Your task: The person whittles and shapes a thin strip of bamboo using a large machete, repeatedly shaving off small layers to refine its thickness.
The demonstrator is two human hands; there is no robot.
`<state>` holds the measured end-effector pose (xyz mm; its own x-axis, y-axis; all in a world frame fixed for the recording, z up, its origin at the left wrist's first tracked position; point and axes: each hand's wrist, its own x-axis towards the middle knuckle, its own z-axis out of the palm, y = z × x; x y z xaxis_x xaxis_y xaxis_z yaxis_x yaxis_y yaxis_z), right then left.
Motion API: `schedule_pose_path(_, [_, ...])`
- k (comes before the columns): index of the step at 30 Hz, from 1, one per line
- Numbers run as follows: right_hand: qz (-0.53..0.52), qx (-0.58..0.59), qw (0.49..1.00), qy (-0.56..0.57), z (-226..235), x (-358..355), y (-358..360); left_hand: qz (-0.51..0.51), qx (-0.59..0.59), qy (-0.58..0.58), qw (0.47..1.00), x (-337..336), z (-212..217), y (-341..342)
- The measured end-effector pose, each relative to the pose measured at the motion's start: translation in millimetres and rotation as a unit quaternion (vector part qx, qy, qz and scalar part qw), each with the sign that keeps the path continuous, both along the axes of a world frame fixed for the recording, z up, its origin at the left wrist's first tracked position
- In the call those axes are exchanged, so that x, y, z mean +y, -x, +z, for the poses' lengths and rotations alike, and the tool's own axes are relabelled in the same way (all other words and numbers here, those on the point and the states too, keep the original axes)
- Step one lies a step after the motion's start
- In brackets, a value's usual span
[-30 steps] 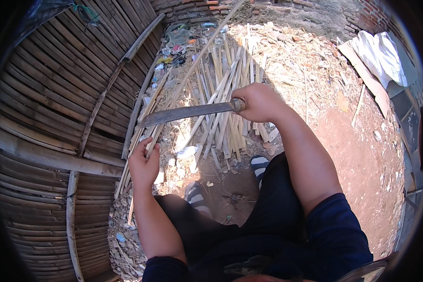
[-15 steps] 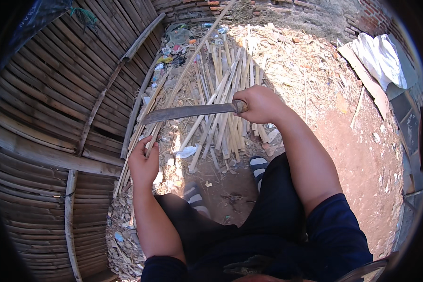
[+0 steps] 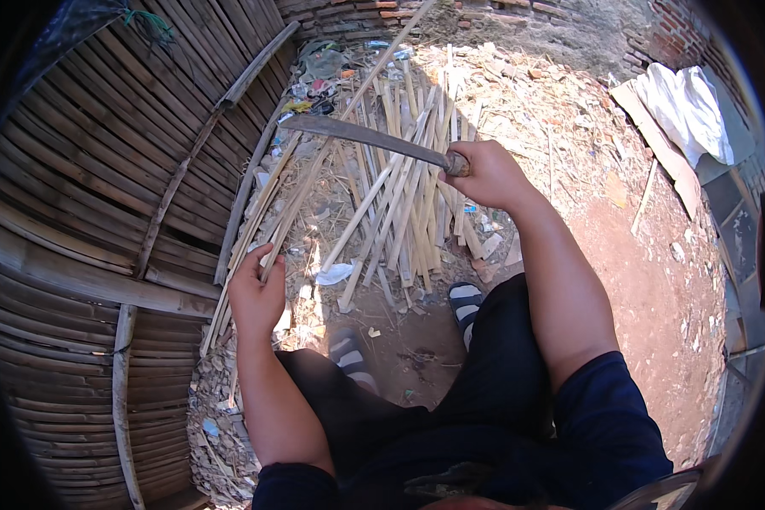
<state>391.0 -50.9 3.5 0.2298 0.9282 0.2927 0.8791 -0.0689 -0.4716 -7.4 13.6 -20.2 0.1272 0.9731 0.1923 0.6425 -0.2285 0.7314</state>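
Observation:
In my right hand is the wooden handle of a machete, the fingers wrapped round it. Its long dark blade points left and passes over a long bamboo strip; I cannot tell whether they touch. My left hand grips the near end of that strip, which runs up and away toward the brick wall. Beside this hand, more long strips lean along the left side. A pile of split bamboo strips lies on the ground in front of me, partly behind the blade.
A bamboo slat wall stands close on my left. At the back is a brick wall. Litter and chips cover the ground around the pile. White cloth lies at the far right near a brown board. My sandalled feet are near the pile.
My right hand has moved the machete up and slightly right, and its blade now slants up toward the tip. My left hand has stayed in nearly the same place on the strip.

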Motion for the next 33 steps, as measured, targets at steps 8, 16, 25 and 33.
schedule_pose_path(8, [0.101,-0.036,0.994,0.038,9.4,5.7,26.4,-0.010,-0.013,-0.024,1.000,-0.7,-4.4,4.2])
schedule_pose_path(16, [-0.044,0.052,0.998,-0.003,-2.1,2.5,-16.6,-0.004,-0.010,-0.038,0.999,7.3,-9.5,7.3])
schedule_pose_path(25, [0.143,-0.071,0.986,0.045,11.3,2.8,32.5,-0.003,0.013,-0.017,1.000,-2.9,0.4,1.2])
schedule_pose_path(33, [-0.086,0.105,0.989,0.052,8.1,1.0,-17.5,0.012,0.002,0.013,1.000,0.6,2.6,7.5])
